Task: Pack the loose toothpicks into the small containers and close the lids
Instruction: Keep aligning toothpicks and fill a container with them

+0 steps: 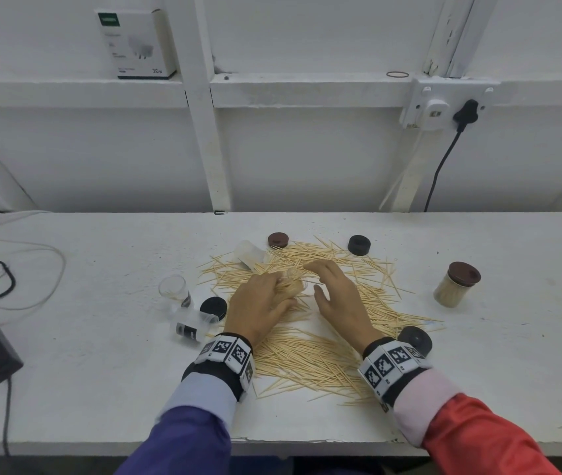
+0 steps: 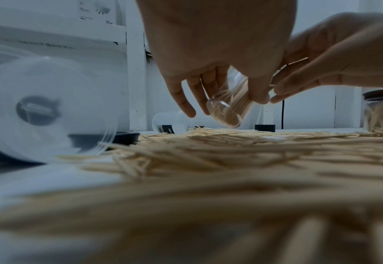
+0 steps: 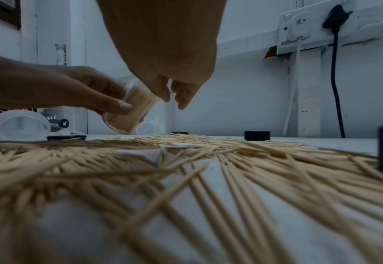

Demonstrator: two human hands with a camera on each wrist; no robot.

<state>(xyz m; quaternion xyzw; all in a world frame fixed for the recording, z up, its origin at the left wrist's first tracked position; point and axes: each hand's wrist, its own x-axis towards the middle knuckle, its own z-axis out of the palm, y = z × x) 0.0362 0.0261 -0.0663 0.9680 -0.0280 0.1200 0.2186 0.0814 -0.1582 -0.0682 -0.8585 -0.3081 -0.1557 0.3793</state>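
One jar (image 1: 455,284) at the right of the frame is filled and capped; the left hand (image 1: 259,305) grips a nearly full tilted jar (image 1: 291,285) at centre, the right hand (image 1: 338,295) hovers loosely open, and most toothpicks (image 1: 307,358) still litter the tabletop (image 1: 499,382)

We cannot see the open mouth of the clear, toothpick-filled plastic container (image 1: 291,286) — fingers of the left hand (image 1: 259,303) cover it. The near loose wooden toothpicks (image 2: 186,214) blur badly in the left wrist view.
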